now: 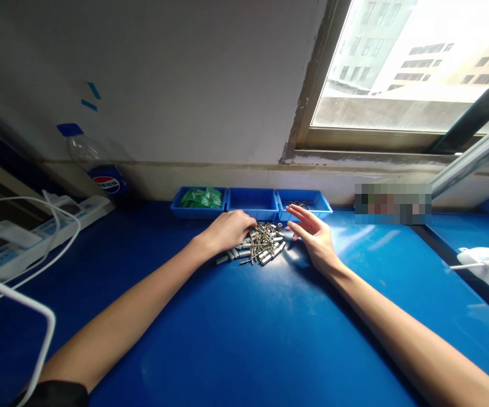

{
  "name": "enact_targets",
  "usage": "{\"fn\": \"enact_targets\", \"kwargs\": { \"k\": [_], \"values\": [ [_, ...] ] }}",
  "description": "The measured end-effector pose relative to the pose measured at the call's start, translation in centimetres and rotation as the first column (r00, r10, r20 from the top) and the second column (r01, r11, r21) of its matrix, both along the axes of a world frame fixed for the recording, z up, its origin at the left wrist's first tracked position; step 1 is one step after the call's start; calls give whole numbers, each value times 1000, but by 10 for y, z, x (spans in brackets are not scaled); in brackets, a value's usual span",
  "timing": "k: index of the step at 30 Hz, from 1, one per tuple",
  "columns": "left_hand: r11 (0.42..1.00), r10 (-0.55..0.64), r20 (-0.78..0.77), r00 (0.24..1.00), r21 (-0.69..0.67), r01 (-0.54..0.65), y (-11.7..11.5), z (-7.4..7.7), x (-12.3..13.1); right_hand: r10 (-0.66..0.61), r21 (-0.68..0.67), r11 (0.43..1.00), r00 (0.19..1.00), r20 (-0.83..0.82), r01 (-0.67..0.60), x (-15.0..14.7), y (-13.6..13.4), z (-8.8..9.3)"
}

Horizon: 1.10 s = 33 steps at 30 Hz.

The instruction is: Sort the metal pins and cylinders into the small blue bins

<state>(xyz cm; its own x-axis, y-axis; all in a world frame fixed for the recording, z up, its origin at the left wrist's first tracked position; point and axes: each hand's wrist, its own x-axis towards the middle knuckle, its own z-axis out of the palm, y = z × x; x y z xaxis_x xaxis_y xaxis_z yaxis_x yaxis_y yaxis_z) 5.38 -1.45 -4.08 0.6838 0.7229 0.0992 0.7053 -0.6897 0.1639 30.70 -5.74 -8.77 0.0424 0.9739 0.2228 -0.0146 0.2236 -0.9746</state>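
Observation:
A heap of small metal parts (pixel 261 246) lies on the blue table (pixel 244 328) in front of three blue bins. My left hand (pixel 227 229) rests palm down on the left side of the heap, its fingers curled over some parts; what they hold, if anything, is hidden. My right hand (pixel 314 232) stands on its edge just right of the heap, fingers stretched out and apart, holding nothing. The left bin (pixel 199 203) contains green bags, the middle bin (pixel 252 202) looks bare, and the right bin (pixel 306 203) holds a few dark metal pieces.
A Pepsi bottle (pixel 95 167) lies against the wall at the back left. A white power strip (pixel 36 232) with white cables sits at the left. Another white power strip (pixel 488 268) is at the right edge. A window (pixel 414 73) rises behind the bins.

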Motion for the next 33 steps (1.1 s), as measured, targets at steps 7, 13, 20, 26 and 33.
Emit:
{"fn": "enact_targets", "kwargs": {
  "k": [7, 13, 20, 26, 33],
  "values": [
    [1000, 19, 3, 1000, -4, -19, -1, -5, 3, 48, 8, 999, 999, -8, -48, -2, -2, 0],
    [1000, 9, -15, 1000, -17, -10, -5, 2, 5, 63, 13, 998, 998, -12, -63, -3, -2, 0],
    [994, -87, 177, 980, 80, 74, -5, 18, -1, 76, -2, 997, 997, 5, -76, -2, -4, 2],
    [978, -209, 462, 862, 120, 173, -11, 24, 5, 111, -48, 993, 993, 32, -109, -5, -8, 8],
    [986, -137, 604, 785, 7, 166, -16, 26, 10, 228, -63, 973, 971, 67, -223, -5, -10, 7]
  ]
}}
